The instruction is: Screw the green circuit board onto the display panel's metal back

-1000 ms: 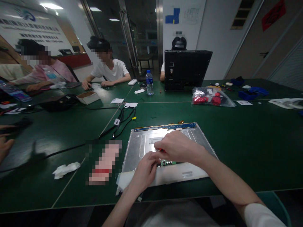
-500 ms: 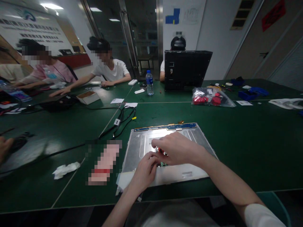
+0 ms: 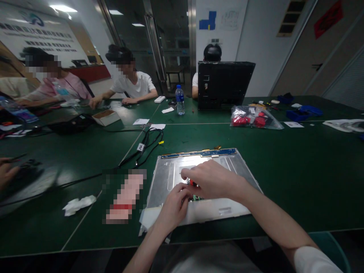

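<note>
In front of me on the table lies a flat metal-backed display panel [image 3: 162, 176], with a blue circuit strip [image 3: 199, 153] along its far edge and a whitish sheet [image 3: 207, 209] along its near edge. My right hand [image 3: 213, 178] is closed over a red-handled screwdriver [image 3: 193, 182], whose lower end is hidden. Beside it, my left hand [image 3: 176, 203] has its fingers bent together low over the panel, close to the right fingers. What they pinch, if anything, is hidden. A bit of green circuit board [image 3: 196, 198] shows beneath both hands.
Left of the panel are a blurred-out pink item [image 3: 125, 197], a crumpled tissue [image 3: 79, 205] and black cables [image 3: 143, 142]. Farther back stand a water bottle [image 3: 179, 99], a black monitor [image 3: 226, 83] and a bag of red parts [image 3: 253, 116]. Other people sit around the table.
My hands stay at the same spot on the panel, with only a slight shift of the right hand. Across the table, a co-worker's outstretched arm has drawn back.
</note>
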`<state>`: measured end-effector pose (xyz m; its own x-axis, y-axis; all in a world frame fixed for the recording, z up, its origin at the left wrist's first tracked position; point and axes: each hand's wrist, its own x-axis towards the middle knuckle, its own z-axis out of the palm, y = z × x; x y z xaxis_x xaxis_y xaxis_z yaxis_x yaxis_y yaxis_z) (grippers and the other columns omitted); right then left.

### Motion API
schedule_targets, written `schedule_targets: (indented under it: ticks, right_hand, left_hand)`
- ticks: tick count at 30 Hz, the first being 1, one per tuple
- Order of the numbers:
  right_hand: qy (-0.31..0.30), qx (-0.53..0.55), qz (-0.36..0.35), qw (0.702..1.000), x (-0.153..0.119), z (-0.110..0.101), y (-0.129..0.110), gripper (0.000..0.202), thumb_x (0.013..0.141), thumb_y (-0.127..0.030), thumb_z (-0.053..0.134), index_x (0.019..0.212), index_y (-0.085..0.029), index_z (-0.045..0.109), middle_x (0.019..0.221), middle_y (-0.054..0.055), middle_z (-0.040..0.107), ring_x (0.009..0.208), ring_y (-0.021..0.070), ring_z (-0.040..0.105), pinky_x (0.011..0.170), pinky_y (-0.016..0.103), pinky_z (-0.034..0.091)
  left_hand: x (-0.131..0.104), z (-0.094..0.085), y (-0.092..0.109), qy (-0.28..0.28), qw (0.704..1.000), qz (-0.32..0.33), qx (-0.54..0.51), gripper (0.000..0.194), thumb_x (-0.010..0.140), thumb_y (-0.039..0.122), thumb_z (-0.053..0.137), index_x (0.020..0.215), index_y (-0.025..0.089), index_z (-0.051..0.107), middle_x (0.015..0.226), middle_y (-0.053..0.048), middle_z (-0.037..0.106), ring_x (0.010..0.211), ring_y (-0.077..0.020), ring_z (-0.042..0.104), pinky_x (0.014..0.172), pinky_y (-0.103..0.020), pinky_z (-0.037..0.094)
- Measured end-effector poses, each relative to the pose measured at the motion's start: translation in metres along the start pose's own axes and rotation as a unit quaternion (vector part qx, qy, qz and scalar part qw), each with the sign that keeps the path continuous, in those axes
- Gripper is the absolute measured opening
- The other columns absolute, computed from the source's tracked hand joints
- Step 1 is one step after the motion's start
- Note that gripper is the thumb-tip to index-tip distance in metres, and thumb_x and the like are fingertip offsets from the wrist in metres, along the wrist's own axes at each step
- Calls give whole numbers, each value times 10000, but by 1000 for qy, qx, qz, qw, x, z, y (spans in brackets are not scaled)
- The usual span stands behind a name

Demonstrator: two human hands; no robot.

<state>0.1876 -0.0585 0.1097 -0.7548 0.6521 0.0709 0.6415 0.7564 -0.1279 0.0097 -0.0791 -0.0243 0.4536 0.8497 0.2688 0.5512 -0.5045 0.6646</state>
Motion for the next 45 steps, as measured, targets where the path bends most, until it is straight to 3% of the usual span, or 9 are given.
schedule_targets:
  ticks: [8, 12, 17, 21, 24, 28, 38, 45]
  right_hand:
    - [-26, 25, -9, 999, -3, -5, -1, 311, 844, -246, 509, 1145, -170, 498, 851, 66, 696, 650, 164, 576, 507, 272, 205]
    - [-14, 8, 8, 1000, -3, -4, -1, 254, 869, -366, 524, 1044, -184, 548, 764, 50, 687, 607, 162, 563, 505, 271, 180]
    - [0, -11, 36, 999, -3, -3, 0, 355, 888, -516, 493, 877, -186, 624, 660, 39, 652, 565, 148, 541, 515, 265, 183]
    - [-7, -23, 40, 999, -2, -3, -1, 292, 919, -404, 470, 845, -181, 644, 653, 42, 649, 569, 139, 533, 519, 269, 185]
    - [0, -20, 30, 999, -2, -3, -2, 202, 895, -341, 490, 932, -183, 611, 704, 40, 671, 570, 139, 536, 503, 273, 165]
    - [-2, -1, 13, 1000, -4, -3, -1, 241, 861, -307, 513, 1058, -173, 549, 825, 57, 693, 627, 154, 566, 499, 270, 177]
    - [-6, -27, 39, 999, -1, -2, -2, 276, 916, -413, 472, 857, -185, 615, 668, 41, 658, 575, 142, 549, 509, 275, 154]
    - [16, -18, 21, 999, -2, -1, -2, 209, 856, -327, 506, 990, -175, 559, 770, 46, 689, 577, 148, 548, 486, 276, 142]
  left_hand:
    - [0, 1, -1, 0, 1000, 0, -1, 233, 785, 48, 430, 790, 184, 620, 923, -67, 596, 873, -198, 579, 754, -310, 494]
    - [-1, 2, -3, 10, 1000, 12, -1, 263, 773, 36, 428, 837, 192, 630, 940, -55, 596, 886, -193, 581, 783, -314, 497]
    - [0, 0, -1, 7, 1000, 17, -3, 292, 776, 33, 417, 881, 194, 636, 949, -55, 604, 898, -195, 588, 778, -309, 497]
    - [1, -1, 1, 4, 1000, 1, 9, 239, 775, 42, 428, 795, 182, 621, 888, -60, 609, 859, -202, 588, 742, -312, 494]
    - [1, 0, 1, 0, 1000, 0, 6, 247, 769, 37, 424, 796, 184, 620, 913, -62, 607, 870, -199, 589, 742, -307, 493]
    - [0, 1, -1, 5, 1000, 10, -3, 232, 781, 44, 423, 787, 183, 609, 919, -57, 604, 862, -190, 589, 749, -302, 491]
    - [-1, 3, -4, 4, 1000, 9, 10, 234, 787, 44, 432, 826, 180, 618, 916, -58, 609, 877, -195, 585, 761, -312, 488]
    - [-1, 2, -4, 8, 1000, 20, 1, 238, 780, 42, 425, 813, 184, 614, 950, -55, 600, 884, -187, 584, 757, -291, 483]
